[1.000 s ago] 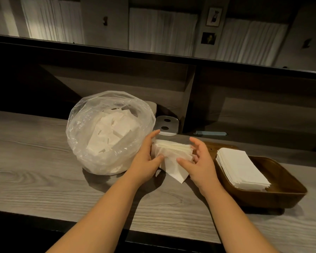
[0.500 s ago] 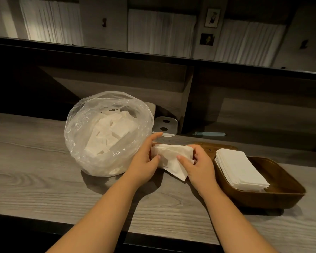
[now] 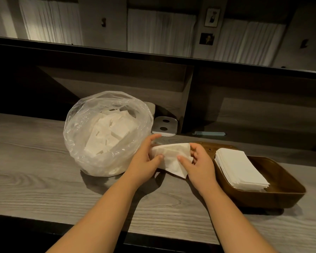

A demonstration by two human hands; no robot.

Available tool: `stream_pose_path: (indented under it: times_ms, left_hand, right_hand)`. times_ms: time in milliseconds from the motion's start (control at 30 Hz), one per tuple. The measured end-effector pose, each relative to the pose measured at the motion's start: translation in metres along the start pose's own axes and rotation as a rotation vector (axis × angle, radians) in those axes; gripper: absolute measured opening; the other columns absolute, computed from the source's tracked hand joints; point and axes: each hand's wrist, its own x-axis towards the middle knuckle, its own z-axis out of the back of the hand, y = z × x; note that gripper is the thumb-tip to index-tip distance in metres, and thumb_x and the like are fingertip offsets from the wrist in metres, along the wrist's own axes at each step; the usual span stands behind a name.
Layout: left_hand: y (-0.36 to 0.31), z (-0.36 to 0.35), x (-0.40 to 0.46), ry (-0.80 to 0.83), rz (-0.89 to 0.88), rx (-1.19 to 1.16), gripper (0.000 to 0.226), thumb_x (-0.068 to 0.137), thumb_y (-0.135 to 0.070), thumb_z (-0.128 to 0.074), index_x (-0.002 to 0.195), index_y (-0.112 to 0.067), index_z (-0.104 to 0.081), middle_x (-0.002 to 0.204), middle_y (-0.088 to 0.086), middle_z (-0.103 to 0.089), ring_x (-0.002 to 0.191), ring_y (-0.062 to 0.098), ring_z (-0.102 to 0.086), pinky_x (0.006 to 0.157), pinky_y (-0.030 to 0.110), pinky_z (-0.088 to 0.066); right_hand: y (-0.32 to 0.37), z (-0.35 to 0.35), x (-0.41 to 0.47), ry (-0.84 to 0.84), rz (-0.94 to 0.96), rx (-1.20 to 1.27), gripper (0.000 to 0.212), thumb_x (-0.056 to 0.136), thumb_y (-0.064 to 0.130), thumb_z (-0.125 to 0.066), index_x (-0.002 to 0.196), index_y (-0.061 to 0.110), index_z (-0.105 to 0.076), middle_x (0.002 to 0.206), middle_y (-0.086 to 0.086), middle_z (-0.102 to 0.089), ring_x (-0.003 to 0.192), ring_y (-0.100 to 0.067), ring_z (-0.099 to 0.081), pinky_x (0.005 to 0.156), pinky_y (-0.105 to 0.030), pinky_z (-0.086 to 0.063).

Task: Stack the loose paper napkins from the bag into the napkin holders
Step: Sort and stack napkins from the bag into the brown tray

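Both hands hold one small bundle of white paper napkins just above the grey wood-grain desk: the left hand grips its left end with the thumb on top and the fingers curled behind, and the right hand pinches its right end, thumb pressed on the near face. The bundle is thin, soft and slightly crumpled, its layers uneven; its long axis runs left to right between the hands, and one loose corner hangs down toward the desk's near edge. Just left of the hands stands a clear plastic bag, mouth open upward, holding a jumble of loose white napkins lying at mixed angles. Just right of the hands sits a brown wooden napkin holder, a shallow tray holding a neat stack of napkins that leans against its left wall, long axis running away from the person.
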Motion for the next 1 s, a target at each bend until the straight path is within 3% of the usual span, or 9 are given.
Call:
stream_pose_path:
  times_ms: [67, 200, 267, 367, 467, 567, 700, 833, 1000]
  left_hand:
    - [-0.001, 0.001, 0.0, 0.005, 0.011, -0.012, 0.061, 0.095, -0.003, -0.054, 0.137, -0.045, -0.037, 0.125, -0.004, -0.055, 0.107, 0.012, -0.06, 0.082, 0.02, -0.054]
    - [-0.005, 0.001, -0.002, 0.007, -0.005, 0.028, 0.058, 0.1, -0.002, -0.045, 0.14, -0.042, -0.034, 0.125, -0.013, -0.055, 0.108, -0.011, -0.052, 0.081, 0.001, -0.041]
    - [-0.004, 0.001, -0.001, 0.037, 0.016, 0.023, 0.063, 0.099, -0.001, -0.046, 0.141, -0.045, -0.029, 0.128, -0.009, -0.053, 0.11, -0.006, -0.052, 0.084, 0.005, -0.043]
    - [-0.005, 0.001, -0.001, 0.151, 0.09, 0.034, 0.082, 0.092, -0.001, -0.054, 0.145, -0.051, -0.016, 0.131, -0.01, -0.044, 0.106, 0.005, -0.056, 0.083, 0.014, -0.05]
    - [-0.007, 0.001, -0.001, 0.199, 0.11, 0.08, 0.094, 0.087, 0.003, -0.055, 0.145, -0.054, -0.011, 0.121, -0.019, -0.041, 0.102, 0.006, -0.057, 0.075, 0.008, -0.049]
    - [-0.003, 0.002, 0.002, 0.156, 0.158, 0.071, 0.085, 0.087, 0.003, -0.049, 0.142, -0.056, -0.022, 0.117, -0.008, -0.05, 0.104, 0.019, -0.058, 0.082, 0.016, -0.05]
    - [0.003, 0.004, 0.009, 0.068, 0.315, -0.039, 0.061, 0.089, -0.004, -0.044, 0.129, -0.049, -0.037, 0.14, 0.005, -0.048, 0.12, 0.026, -0.053, 0.103, 0.044, -0.048]
    - [0.006, 0.004, 0.014, 0.033, 0.374, -0.047, 0.051, 0.091, -0.004, -0.04, 0.124, -0.043, -0.043, 0.133, 0.007, -0.053, 0.117, 0.027, -0.055, 0.105, 0.047, -0.046]
    - [0.006, 0.003, 0.016, 0.026, 0.39, -0.081, 0.051, 0.092, 0.001, -0.037, 0.125, -0.037, -0.045, 0.127, 0.008, -0.054, 0.11, 0.027, -0.058, 0.1, 0.044, -0.051]
  right_hand:
    - [-0.001, 0.0, 0.0, 0.015, -0.029, 0.005, 0.045, 0.088, 0.007, -0.069, 0.121, 0.028, -0.049, 0.109, 0.014, -0.057, 0.102, -0.007, -0.06, 0.062, -0.011, -0.052]
    - [-0.001, -0.001, 0.0, 0.123, -0.056, -0.152, 0.08, 0.08, 0.003, -0.076, 0.142, 0.034, -0.035, 0.125, 0.015, -0.042, 0.111, -0.006, -0.048, 0.073, -0.011, -0.05]
    - [-0.001, -0.002, 0.001, 0.138, -0.08, -0.197, 0.086, 0.08, 0.005, -0.077, 0.145, 0.035, -0.029, 0.128, 0.01, -0.044, 0.113, -0.009, -0.049, 0.073, -0.014, -0.051]
    - [-0.005, -0.002, 0.002, 0.058, -0.128, -0.216, 0.076, 0.082, 0.008, -0.076, 0.141, 0.031, -0.033, 0.134, 0.001, -0.048, 0.118, -0.019, -0.054, 0.087, -0.029, -0.057]
    - [-0.007, -0.001, 0.004, -0.021, -0.139, -0.16, 0.058, 0.079, 0.009, -0.079, 0.115, 0.024, -0.037, 0.116, 0.001, -0.053, 0.104, -0.016, -0.058, 0.075, -0.025, -0.057]
    - [-0.007, 0.0, 0.004, -0.051, -0.179, -0.149, 0.047, 0.078, 0.01, -0.079, 0.098, 0.021, -0.038, 0.1, -0.002, -0.055, 0.089, -0.014, -0.059, 0.074, -0.029, -0.058]
    - [-0.005, -0.003, 0.002, -0.036, -0.157, -0.241, 0.032, 0.083, 0.014, -0.075, 0.097, 0.017, -0.046, 0.091, -0.002, -0.056, 0.076, -0.01, -0.053, 0.063, -0.02, -0.045]
    - [-0.007, -0.001, 0.002, 0.022, -0.158, -0.337, 0.026, 0.086, 0.018, -0.073, 0.101, 0.019, -0.052, 0.097, 0.008, -0.056, 0.084, -0.007, -0.054, 0.066, -0.017, -0.044]
    - [-0.011, -0.003, 0.006, 0.012, -0.138, -0.488, 0.015, 0.088, 0.021, -0.071, 0.082, 0.011, -0.06, 0.087, -0.005, -0.061, 0.072, -0.013, -0.053, 0.062, -0.023, -0.044]
